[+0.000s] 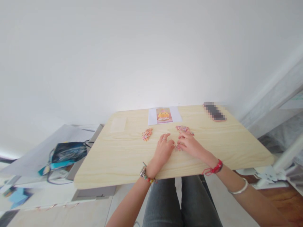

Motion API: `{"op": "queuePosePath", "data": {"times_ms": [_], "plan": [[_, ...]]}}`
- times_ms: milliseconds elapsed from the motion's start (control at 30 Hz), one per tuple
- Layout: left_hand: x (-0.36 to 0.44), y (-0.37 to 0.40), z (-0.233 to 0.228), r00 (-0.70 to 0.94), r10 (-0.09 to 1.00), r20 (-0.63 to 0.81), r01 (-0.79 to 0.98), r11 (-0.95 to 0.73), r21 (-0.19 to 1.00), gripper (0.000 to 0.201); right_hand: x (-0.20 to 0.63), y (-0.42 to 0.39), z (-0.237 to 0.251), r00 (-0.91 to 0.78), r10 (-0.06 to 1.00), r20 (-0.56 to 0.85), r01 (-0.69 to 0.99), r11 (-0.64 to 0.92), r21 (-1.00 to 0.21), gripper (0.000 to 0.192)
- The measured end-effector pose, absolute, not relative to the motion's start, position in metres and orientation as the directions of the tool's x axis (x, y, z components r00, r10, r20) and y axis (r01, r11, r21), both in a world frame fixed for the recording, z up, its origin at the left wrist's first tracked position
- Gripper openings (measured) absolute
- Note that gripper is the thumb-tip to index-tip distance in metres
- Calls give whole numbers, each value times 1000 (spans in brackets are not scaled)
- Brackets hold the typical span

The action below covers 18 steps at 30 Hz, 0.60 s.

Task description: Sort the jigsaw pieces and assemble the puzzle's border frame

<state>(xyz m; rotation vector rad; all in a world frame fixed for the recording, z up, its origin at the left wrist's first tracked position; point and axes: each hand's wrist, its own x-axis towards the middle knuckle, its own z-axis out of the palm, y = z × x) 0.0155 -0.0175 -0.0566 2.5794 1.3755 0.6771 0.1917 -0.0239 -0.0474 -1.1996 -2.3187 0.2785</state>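
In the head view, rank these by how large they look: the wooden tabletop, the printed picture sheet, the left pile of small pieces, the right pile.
1. Wooden tabletop, by far the largest.
2. Printed picture sheet.
3. Left pile of small pieces and right pile: they look about alike, and the right hand partly covers the right one, so no ranking between them.

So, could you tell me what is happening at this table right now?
A person sits at a light wooden table, both hands meeting at its middle. The left hand and right hand pinch something tiny between their fingertips; it is too small to identify. Two little heaps of small colourful pieces lie just beyond: one to the left, one by the right hand. A printed picture sheet lies at the far edge.
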Motion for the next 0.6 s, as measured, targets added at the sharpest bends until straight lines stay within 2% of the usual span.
{"op": "queuePosePath", "data": {"times_ms": [200, 367, 500, 600], "plan": [[12, -10, -62, 457, 812, 363, 733, -575, 364, 12, 185, -21, -48, -443, 811, 381, 681, 581, -445, 13], [6, -8, -59, 343, 786, 515, 717, -573, 397, 17, 183, -14, -50, -268, 854, 447, 635, 505, -585, 12], [4, -14, -48, 370, 720, 587, 689, -636, 347, 19, 186, -9, -51, -163, 930, 330, 562, 363, -743, 11], [6, -16, -40, 369, 689, 624, 688, -654, 315, 17, 188, -7, -48, -193, 948, 255, 495, 318, -809, 12]]}}
